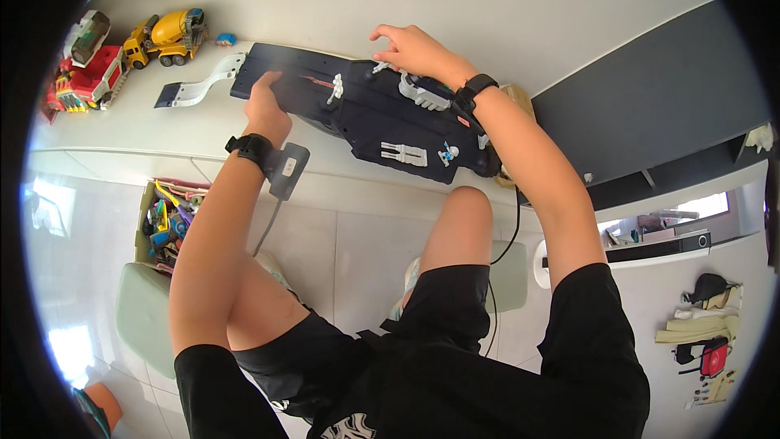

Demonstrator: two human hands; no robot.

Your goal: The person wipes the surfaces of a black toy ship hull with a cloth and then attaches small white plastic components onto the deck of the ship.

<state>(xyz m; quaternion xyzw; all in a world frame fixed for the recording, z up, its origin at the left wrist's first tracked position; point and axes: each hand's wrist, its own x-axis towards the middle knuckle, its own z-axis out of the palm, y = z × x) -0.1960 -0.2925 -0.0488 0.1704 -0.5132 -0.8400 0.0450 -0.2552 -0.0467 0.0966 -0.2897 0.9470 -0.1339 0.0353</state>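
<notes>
A long, dark navy toy (313,61), flat like a ship deck, lies on the white ledge. A white curved ramp (203,89) with a dark tip sticks out from its left end. My left hand (266,114) grips the toy's near left edge, its fingers partly hidden. Over the far edge hovers my right hand (418,53), its index finger and thumb apart and nothing visible between them. Below it are a small white piece (380,67) and a larger white part (422,93). Small white figures (335,89) and white trousers-shaped parts (404,154) rest on the toy.
A yellow mixer truck (171,35) and a red toy truck (97,77) stand at the ledge's left. A toy-filled box (145,219) is below. Pale green stool parts (146,313) flank my legs. A black cable (516,232) hangs at the right, near a dark cabinet (650,73).
</notes>
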